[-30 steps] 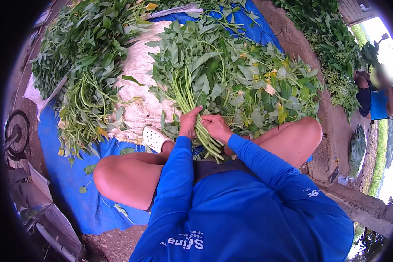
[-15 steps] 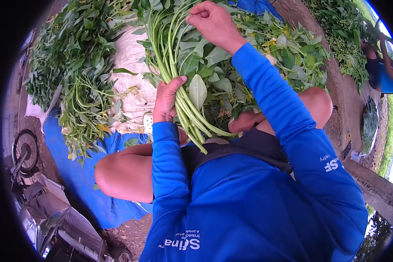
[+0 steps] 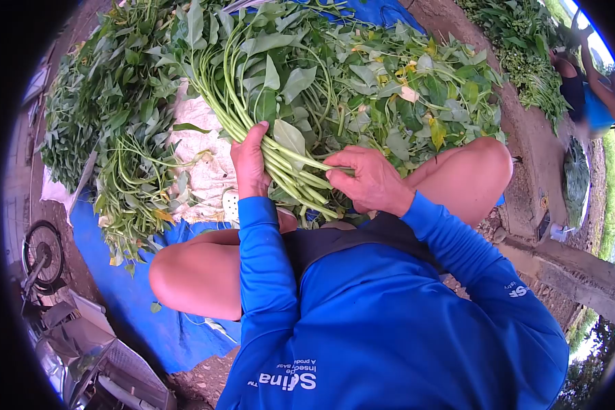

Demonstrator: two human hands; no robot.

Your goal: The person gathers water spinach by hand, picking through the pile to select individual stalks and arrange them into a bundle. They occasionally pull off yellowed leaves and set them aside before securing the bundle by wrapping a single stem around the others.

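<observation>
My left hand (image 3: 251,160) is wrapped round a bunch of long green leafy stems (image 3: 219,102), which looks like water spinach. The cut ends point toward my lap and the leaves spread away from me. On the right of the bunch, my right hand (image 3: 370,179) pinches the end of a stem between thumb and fingers. A broad pale leaf (image 3: 289,137) lies against the stems between my two hands. Beyond and to the right spreads a loose heap of the same greens (image 3: 396,89), with some yellowed leaves in it.
At the left, another heap of greens (image 3: 109,102) lies by a pale sack (image 3: 198,130) on a blue tarp (image 3: 109,239). A wheel (image 3: 42,249) and metal parts stand at far left. Another person (image 3: 584,85) is at the upper right near more greens (image 3: 519,61).
My right hand has come down from the leafy tops to the lower stem ends and now pinches one. The bunch in my left hand has tilted, its tops swinging left.
</observation>
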